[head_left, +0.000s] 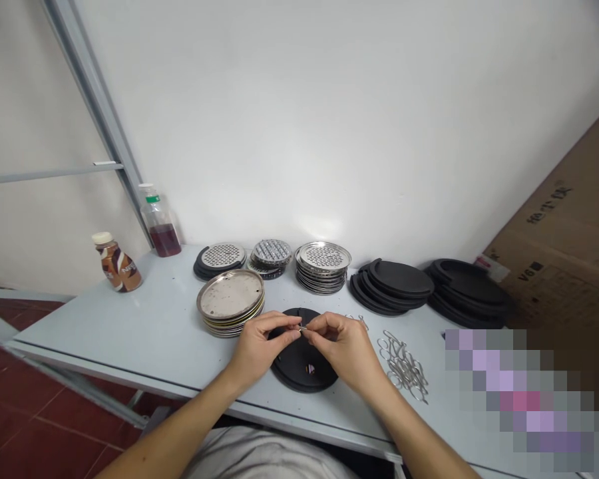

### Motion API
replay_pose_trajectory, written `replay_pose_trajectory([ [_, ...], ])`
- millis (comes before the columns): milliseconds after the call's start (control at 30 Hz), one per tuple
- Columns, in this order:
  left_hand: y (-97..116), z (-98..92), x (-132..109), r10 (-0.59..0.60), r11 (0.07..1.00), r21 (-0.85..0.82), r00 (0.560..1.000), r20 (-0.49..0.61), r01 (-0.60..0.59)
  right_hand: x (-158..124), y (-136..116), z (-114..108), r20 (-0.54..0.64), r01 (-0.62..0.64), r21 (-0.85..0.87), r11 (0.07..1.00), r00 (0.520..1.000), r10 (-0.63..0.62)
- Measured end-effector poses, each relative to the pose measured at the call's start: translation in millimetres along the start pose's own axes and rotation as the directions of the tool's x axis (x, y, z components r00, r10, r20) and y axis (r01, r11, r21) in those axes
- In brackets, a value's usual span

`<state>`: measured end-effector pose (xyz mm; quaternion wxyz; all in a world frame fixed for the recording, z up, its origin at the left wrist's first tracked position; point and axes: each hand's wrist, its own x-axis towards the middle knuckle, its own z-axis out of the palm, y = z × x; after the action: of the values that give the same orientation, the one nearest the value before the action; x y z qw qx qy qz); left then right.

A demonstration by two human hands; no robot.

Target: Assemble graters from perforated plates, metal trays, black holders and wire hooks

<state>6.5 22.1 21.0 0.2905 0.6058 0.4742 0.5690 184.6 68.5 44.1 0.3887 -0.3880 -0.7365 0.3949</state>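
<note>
My left hand (263, 339) and my right hand (340, 340) meet over a round black disc (304, 379), their fingertips pinched together. Between them is a small shiny metal piece (303, 328), mostly covered by the fingers, so its exact kind is unclear. A small pale, purplish mark or part (310, 369) shows on the disc below. Right of my right hand lies a loose pile of bent wire rings with tails (404, 366). Beyond my left hand stands a stack of round metal plates (231, 296).
Along the wall are perforated metal discs (223, 255), smaller textured discs (273, 251), a perforated-plate stack (324, 256), and black disc stacks (399, 278) (472, 289). A brown drink bottle (117, 263) and a bottle of dark red liquid (162, 226) stand left. A cardboard box (569, 253) rises at right.
</note>
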Motion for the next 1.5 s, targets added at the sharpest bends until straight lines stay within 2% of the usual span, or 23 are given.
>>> replay_pose_trajectory([
  [267,-2.0,1.9,-0.4,-0.035,0.998,-0.046,0.999,0.007,0.035,0.1,-1.8,-1.3,-0.048,0.154,-0.065,0.986,0.986,-0.157],
  [500,-0.3,0.5,0.6,-0.008,0.999,0.047,1.0,0.029,0.007,0.1,-0.6,-2.7,-0.044,0.185,-0.107,0.977,0.981,-0.19],
  [733,1.7,1.0,1.1,0.008,0.995,0.095,1.0,0.022,-0.01,-0.8,0.1,-3.7,-0.018,0.325,-0.147,0.934,0.943,-0.331],
  [867,1.8,1.3,1.0,0.016,0.994,0.105,1.0,0.014,-0.017,0.7,0.4,-2.5,-0.045,0.273,-0.096,0.957,0.959,-0.278],
  [1033,1.8,1.6,1.6,0.016,0.996,0.088,1.0,0.013,-0.017,-0.5,-3.5,-1.6,0.012,0.096,0.02,0.995,0.995,-0.096],
  [1333,3.7,-0.2,0.1,0.065,0.989,0.134,0.998,0.027,-0.068,-0.2,-5.7,-2.6,0.044,0.024,0.043,0.999,0.999,-0.026],
  [1500,-1.2,0.8,-0.5,0.033,0.993,0.117,0.998,-0.056,-0.027,2.2,-3.8,-1.9,0.042,-0.027,0.05,0.998,0.999,0.025],
])
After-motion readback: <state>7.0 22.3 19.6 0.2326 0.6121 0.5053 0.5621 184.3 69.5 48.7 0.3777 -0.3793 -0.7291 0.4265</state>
